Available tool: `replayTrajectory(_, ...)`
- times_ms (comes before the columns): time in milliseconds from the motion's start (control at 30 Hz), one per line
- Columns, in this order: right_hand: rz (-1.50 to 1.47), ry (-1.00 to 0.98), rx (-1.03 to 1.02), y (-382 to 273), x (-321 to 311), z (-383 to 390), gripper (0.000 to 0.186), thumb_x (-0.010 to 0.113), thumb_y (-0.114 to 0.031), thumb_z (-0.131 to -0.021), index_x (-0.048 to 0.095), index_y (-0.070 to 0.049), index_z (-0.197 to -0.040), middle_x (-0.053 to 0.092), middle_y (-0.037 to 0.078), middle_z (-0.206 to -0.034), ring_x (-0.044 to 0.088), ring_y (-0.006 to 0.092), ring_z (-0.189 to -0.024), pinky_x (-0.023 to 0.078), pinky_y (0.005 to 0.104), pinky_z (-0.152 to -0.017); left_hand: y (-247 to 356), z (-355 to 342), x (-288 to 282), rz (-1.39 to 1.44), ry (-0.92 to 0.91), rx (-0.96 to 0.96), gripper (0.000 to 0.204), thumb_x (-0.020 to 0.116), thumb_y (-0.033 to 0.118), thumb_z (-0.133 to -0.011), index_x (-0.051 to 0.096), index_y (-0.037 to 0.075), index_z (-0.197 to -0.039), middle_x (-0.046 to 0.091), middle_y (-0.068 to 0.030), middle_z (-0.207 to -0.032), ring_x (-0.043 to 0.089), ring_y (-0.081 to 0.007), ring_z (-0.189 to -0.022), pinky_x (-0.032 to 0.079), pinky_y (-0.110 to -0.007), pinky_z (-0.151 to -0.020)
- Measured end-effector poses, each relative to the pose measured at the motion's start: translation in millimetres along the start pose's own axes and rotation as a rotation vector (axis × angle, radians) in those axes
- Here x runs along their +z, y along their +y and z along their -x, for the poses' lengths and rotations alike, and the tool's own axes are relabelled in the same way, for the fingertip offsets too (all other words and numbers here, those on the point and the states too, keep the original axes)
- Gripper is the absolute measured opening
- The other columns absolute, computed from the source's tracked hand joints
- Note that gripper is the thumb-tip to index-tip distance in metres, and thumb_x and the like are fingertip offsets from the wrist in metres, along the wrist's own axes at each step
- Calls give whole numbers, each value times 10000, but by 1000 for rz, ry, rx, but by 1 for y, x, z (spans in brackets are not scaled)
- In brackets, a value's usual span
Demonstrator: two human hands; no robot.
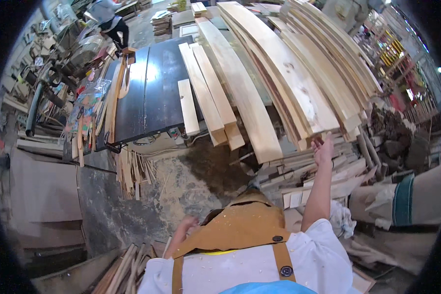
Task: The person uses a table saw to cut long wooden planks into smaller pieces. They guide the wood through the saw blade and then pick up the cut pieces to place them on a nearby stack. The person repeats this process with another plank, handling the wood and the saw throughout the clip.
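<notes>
At the near end of a wide pale wooden board (pixel 291 73), my right hand (pixel 323 149) has its fingers curled on the board's end edge. The board lies lengthwise on a stack, pointing away from me. My left hand (pixel 187 224) hangs low beside my brown apron (pixel 240 226), away from the boards. Its fingers are small and partly hidden, so their pose is unclear. Left of the wide board, another long plank (pixel 245 108) and narrower timber strips (pixel 208 93) rest side by side, their near ends jutting over the edge.
A dark tabletop (pixel 157 98) stands to the left, with thin wood strips (pixel 113 100) along its far-left side. More boards (pixel 328 68) are stacked at right. Offcuts (pixel 323 179) pile below them. Sawdust covers the floor (pixel 181 191). Another person (pixel 105 14) stands at the far left.
</notes>
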State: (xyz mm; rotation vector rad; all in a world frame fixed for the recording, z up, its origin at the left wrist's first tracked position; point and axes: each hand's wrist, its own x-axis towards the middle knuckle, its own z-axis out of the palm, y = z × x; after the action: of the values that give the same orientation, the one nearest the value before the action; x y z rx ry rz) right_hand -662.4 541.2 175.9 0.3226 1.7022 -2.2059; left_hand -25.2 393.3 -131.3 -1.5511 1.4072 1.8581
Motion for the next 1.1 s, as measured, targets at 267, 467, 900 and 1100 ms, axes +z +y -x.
replayTrajectory(267,249,-58,-54,14,-5,-72,518,689,-314,-939,393,31,-1189,604,122,-898,600,198,-645,491,333,-461,296,91,36,12,-248,345,417,573,384,-1015,599,25,-1227,650,-42,-876,638,-141,-783,536,-303,-724)
replayTrajectory(467,304,-52,-8,-10,14,-31,320,714,-249,-927,516,-18,-1024,580,64,-741,538,161,-535,438,306,-434,490,100,157,-29,-380,627,530,566,406,-1014,492,36,-1386,646,-51,-1015,623,-123,-864,528,-276,-749)
replayTrajectory(900,138,-752,230,50,8,80,215,651,-100,-923,591,-20,-1113,648,68,-889,625,168,-730,506,302,-582,542,150,166,189,146,554,511,601,399,-967,518,39,-1319,617,-176,-1208,614,-257,-1084,532,-370,-856)
replayTrajectory(1100,-26,-996,144,13,69,109,438,539,-394,-1010,600,-10,-1211,665,135,-1124,649,269,-1023,539,373,-871,515,265,71,615,106,627,421,667,306,-875,587,-19,-1132,671,-150,-970,708,-241,-823,613,-393,-704)
